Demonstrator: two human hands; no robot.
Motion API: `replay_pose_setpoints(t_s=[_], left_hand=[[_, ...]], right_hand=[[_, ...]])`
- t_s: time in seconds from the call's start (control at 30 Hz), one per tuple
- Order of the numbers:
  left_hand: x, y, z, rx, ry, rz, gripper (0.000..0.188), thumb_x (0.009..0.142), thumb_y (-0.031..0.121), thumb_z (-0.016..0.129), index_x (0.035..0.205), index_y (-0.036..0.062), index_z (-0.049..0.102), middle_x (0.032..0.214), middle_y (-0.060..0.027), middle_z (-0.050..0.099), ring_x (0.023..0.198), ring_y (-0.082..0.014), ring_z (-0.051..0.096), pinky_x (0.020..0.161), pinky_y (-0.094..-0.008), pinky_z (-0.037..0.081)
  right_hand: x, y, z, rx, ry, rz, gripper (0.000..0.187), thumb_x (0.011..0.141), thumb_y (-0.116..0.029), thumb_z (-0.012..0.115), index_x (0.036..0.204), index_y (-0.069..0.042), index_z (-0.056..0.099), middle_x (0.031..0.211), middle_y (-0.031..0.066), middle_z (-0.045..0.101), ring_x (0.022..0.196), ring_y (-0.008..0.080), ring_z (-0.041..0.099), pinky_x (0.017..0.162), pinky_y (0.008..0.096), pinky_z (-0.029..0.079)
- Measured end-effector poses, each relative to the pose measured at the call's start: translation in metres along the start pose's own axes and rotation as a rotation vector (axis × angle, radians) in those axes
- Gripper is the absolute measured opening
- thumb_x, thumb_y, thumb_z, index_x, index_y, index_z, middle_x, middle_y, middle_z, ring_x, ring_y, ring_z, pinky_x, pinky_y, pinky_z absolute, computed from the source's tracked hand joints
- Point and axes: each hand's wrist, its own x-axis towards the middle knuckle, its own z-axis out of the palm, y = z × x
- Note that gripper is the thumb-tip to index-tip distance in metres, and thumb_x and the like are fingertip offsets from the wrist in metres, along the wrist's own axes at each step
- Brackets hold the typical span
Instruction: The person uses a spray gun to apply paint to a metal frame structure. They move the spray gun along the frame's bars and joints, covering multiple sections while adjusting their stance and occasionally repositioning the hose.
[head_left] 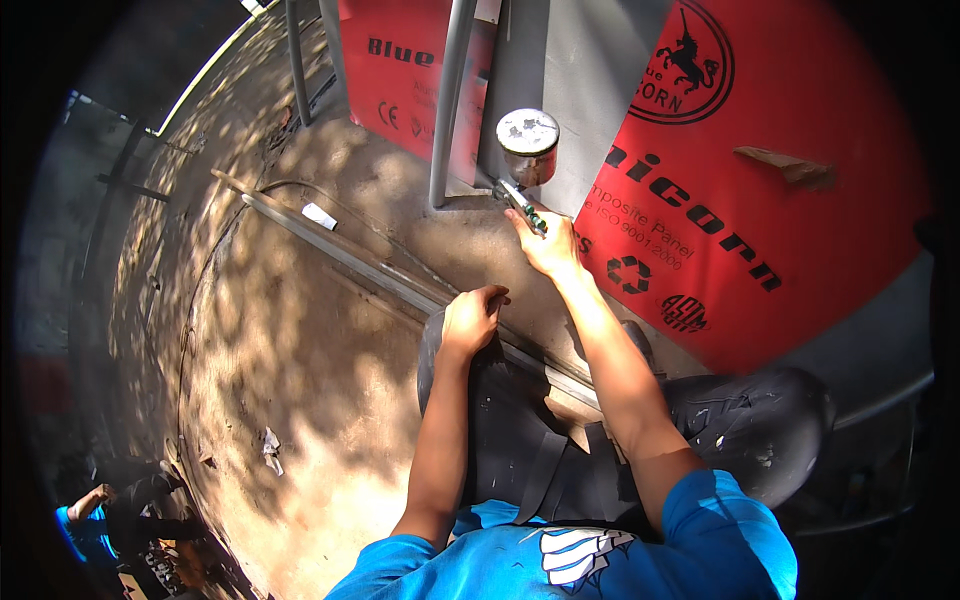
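Note:
My right hand (550, 243) is wrapped round the handle of a spray gun (507, 188). A round cup (528, 165) with a pale, paint-spotted lid sits at the gun's front end. The gun's nose is close to a grey metal leg (447, 125) and a grey panel strip (568, 75); I cannot tell whether it touches either. My left hand (470, 322) rests on my left knee with its fingers curled in, and nothing shows in it.
Red film-covered panels (720, 240) stand ahead and to the right, with a torn brown patch (785, 165). Long metal bars (330, 245) lie on the ground, passing under my legs. A white scrap (319, 216) lies beyond them. Another person's blue sleeve (80, 530) shows at lower left.

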Motion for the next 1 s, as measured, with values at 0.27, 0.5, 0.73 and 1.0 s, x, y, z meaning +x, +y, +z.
replay_pose_setpoints(t_s=[0.27, 0.5, 0.73, 1.0], left_hand=[[0.005, -0.004, 0.001, 0.04, -0.011, -0.005, 0.028, 0.102, 0.02, 0.065, 0.126, 0.0091, 0.075, 0.11, -0.0061, 0.081, 0.102, -0.0273, 0.077, 0.091, -0.036, 0.058], [0.004, -0.004, 0.001, 0.024, 0.008, -0.009, 0.025, 0.101, 0.02, 0.064, 0.12, 0.0088, 0.077, 0.107, -0.0075, 0.081, 0.106, -0.0302, 0.076, 0.093, -0.0404, 0.058], [0.006, -0.006, 0.002, 0.055, -0.001, 0.014, 0.028, 0.101, 0.023, 0.063, 0.121, 0.0098, 0.077, 0.107, -0.0067, 0.081, 0.103, -0.0305, 0.076, 0.092, -0.041, 0.058], [0.004, -0.012, 0.005, 0.013, 0.021, 0.009, 0.027, 0.101, 0.024, 0.065, 0.12, 0.0104, 0.078, 0.108, -0.0072, 0.081, 0.104, -0.03, 0.077, 0.092, -0.0402, 0.058]], right_hand=[[0.041, -0.022, -0.041, 0.19, 0.292, -0.173, 0.022, 0.102, -0.025, 0.078, 0.101, -0.003, 0.076, 0.066, -0.0069, 0.054, 0.057, 0.0017, 0.046, 0.053, 0.0238, 0.038], [0.055, -0.055, -0.083, 0.319, 0.488, -0.353, 0.025, 0.103, -0.022, 0.075, 0.093, 0.001, 0.074, 0.073, 0.0041, 0.071, 0.061, 0.0112, 0.068, 0.055, 0.0285, 0.055], [0.051, -0.086, -0.103, 0.461, 0.54, -0.42, 0.023, 0.105, -0.019, 0.072, 0.098, 0.003, 0.073, 0.081, 0.0082, 0.075, 0.071, 0.012, 0.073, 0.057, 0.0282, 0.059], [0.047, -0.093, -0.099, 0.256, 0.485, -0.33, 0.023, 0.101, -0.019, 0.076, 0.091, 0.001, 0.07, 0.057, 0.0077, 0.057, 0.049, 0.0108, 0.053, 0.049, 0.0321, 0.04]])
